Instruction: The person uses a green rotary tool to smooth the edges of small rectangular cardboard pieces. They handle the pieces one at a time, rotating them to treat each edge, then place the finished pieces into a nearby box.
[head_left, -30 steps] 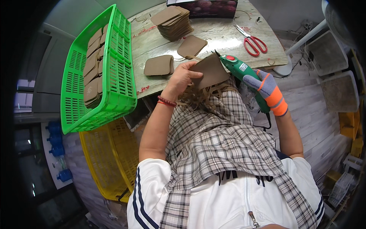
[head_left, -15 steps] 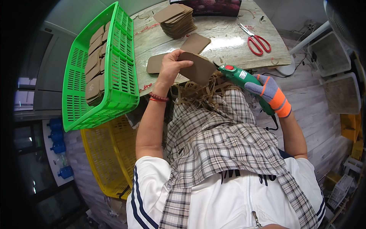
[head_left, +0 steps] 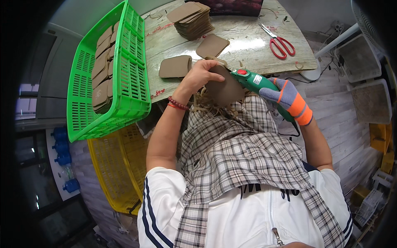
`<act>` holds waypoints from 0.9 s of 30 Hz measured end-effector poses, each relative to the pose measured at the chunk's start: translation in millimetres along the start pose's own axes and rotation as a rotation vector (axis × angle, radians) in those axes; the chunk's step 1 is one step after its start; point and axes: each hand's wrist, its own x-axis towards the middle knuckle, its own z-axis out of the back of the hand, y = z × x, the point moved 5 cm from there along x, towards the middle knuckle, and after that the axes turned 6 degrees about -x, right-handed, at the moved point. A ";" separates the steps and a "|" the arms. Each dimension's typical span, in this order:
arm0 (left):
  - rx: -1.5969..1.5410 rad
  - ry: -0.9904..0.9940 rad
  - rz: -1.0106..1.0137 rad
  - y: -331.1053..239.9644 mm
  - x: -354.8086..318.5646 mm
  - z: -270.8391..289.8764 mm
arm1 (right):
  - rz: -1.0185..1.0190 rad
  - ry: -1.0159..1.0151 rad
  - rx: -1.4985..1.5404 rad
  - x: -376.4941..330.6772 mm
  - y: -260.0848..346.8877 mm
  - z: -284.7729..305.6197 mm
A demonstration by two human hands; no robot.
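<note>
My bare left hand point(head_left: 202, 77) pinches a flat brown piece with rounded corners point(head_left: 226, 89) at its upper left edge, thumb on top. My right hand point(head_left: 290, 101), in a grey and orange glove, wraps round the green handheld electric cutter point(head_left: 253, 81), which has a red button. The cutter's tip meets the upper right edge of the piece; the blade itself is hard to make out. A thin brown strip point(head_left: 219, 61) curls along the top edge. Loose trimmed strips point(head_left: 202, 102) lie in my lap, partly under the piece.
Two brown pieces point(head_left: 175, 67) lie on the wooden table point(head_left: 244, 49), near a tall stack of them point(head_left: 191, 25). Red-handled scissors point(head_left: 281, 46) lie right. A green basket point(head_left: 130, 99) of brown pieces stands left, above a yellow basket point(head_left: 115, 165). A cord point(head_left: 294, 133) trails from the cutter.
The held piece has turned, its free end now pointing down toward my lap. My left hand shifted right and the cutter slightly left. A strip now shows along the piece's top edge.
</note>
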 end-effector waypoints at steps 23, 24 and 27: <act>1.364 -0.869 -0.440 -10.6 12.4 104.6 | -0.008 -0.194 -0.008 3.0 -28.6 12.2; 1.394 -0.785 -0.427 -10.5 27.2 90.5 | 0.005 -0.205 -0.009 3.3 -30.5 13.3; 1.525 -0.724 -0.204 11.8 66.7 71.6 | 0.001 -0.236 0.008 4.0 -33.3 15.8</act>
